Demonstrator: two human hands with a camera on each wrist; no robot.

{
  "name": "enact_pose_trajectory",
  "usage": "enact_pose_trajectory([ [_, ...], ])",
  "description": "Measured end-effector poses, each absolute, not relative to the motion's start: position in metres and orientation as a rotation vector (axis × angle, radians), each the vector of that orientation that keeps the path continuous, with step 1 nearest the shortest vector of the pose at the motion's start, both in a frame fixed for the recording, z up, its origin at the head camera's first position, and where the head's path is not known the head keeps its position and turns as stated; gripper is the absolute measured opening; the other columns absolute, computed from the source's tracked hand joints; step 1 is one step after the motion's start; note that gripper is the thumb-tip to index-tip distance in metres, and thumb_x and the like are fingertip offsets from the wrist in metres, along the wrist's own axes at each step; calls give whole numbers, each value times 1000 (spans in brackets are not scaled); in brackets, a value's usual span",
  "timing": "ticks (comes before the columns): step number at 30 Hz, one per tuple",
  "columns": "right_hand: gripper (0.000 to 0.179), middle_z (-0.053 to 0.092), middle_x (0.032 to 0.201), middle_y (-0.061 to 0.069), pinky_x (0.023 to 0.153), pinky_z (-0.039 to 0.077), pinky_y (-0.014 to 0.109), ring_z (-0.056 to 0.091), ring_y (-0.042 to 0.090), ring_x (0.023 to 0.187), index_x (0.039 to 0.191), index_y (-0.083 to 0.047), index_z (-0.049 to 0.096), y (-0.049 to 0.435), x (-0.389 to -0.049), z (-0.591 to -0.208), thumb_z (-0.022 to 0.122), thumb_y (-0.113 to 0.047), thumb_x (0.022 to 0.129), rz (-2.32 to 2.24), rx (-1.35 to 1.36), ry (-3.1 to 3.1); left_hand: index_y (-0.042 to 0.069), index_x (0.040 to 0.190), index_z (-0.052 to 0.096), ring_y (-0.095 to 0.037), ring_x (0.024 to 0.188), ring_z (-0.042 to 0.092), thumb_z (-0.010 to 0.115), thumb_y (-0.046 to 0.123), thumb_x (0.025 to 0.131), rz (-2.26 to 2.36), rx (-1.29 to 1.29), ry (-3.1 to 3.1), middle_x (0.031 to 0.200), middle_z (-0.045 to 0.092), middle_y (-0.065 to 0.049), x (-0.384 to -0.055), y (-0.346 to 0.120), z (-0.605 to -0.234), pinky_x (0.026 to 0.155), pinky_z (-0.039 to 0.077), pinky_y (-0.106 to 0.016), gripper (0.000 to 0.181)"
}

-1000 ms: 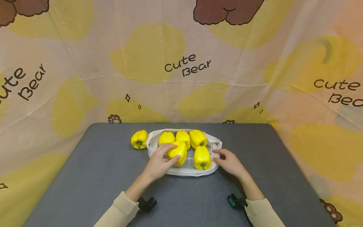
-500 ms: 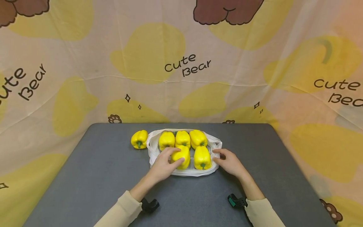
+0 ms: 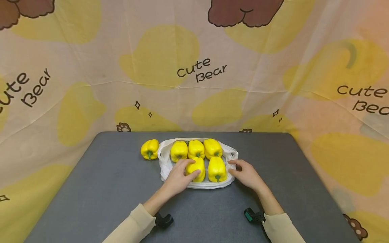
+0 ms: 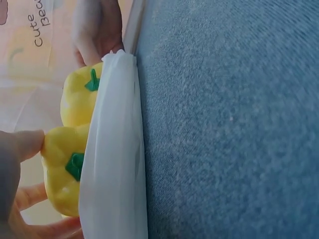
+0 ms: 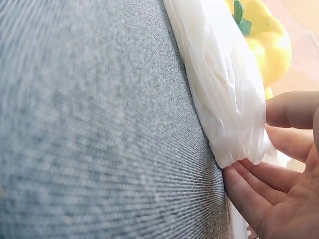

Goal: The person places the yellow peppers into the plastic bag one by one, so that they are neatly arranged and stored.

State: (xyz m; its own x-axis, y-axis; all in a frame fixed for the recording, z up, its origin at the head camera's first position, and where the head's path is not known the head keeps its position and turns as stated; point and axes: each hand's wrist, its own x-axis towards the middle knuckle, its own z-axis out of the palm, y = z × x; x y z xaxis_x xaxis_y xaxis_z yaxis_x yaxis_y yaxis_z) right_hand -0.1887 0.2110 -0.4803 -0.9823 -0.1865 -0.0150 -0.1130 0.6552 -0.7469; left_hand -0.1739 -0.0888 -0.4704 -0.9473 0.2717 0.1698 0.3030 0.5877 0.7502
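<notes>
A white plastic bag (image 3: 165,165) lies open on the grey table (image 3: 106,182) with several yellow bell peppers on it. My left hand (image 3: 187,171) grips the front left pepper (image 3: 198,163) and sets it beside the front right pepper (image 3: 217,168). In the left wrist view the thumb (image 4: 22,147) presses on this pepper (image 4: 57,172), behind the bag's rim (image 4: 114,149). My right hand (image 3: 235,168) holds the bag's right edge; the right wrist view has the bag's corner (image 5: 234,129) between thumb and fingers (image 5: 251,196). One more pepper (image 3: 149,149) lies off the bag, to its left.
A patterned cloth (image 3: 194,71) hangs as a backdrop behind and around the table. Three peppers (image 3: 196,149) fill the bag's back row. Bare grey tabletop stretches left, right and in front of the bag.
My left hand has carried its pepper a little right and down onto the bag, next to the front right pepper. The right hand has stayed on the bag's edge.
</notes>
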Motion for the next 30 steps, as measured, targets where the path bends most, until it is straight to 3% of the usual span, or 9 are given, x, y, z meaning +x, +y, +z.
enact_pose_trajectory([
  [9,40,64,127,13,91,50,45,58,26,104,132,-5,66,211,-188,-481,69,-25,96,-1243,-237,2763,14,136,62,-25,116,55,65,50,96,-1290,-506,-2810,133,58,-8,-173,-86,-473,95,48,-48,54],
  [20,40,64,128,13,90,50,44,58,26,103,132,-5,66,212,-188,-481,69,-24,96,-1251,-238,2763,13,141,59,-24,116,58,64,42,98,-1341,-516,-2837,135,58,-9,-174,-86,-471,95,50,-45,52],
  [30,40,64,129,14,93,50,48,58,27,105,132,-5,66,212,-188,-481,69,-25,96,-1242,-238,2769,12,145,55,-29,114,63,67,48,95,-1436,-502,-2887,144,54,-13,-180,-93,-466,94,54,-46,63],
])
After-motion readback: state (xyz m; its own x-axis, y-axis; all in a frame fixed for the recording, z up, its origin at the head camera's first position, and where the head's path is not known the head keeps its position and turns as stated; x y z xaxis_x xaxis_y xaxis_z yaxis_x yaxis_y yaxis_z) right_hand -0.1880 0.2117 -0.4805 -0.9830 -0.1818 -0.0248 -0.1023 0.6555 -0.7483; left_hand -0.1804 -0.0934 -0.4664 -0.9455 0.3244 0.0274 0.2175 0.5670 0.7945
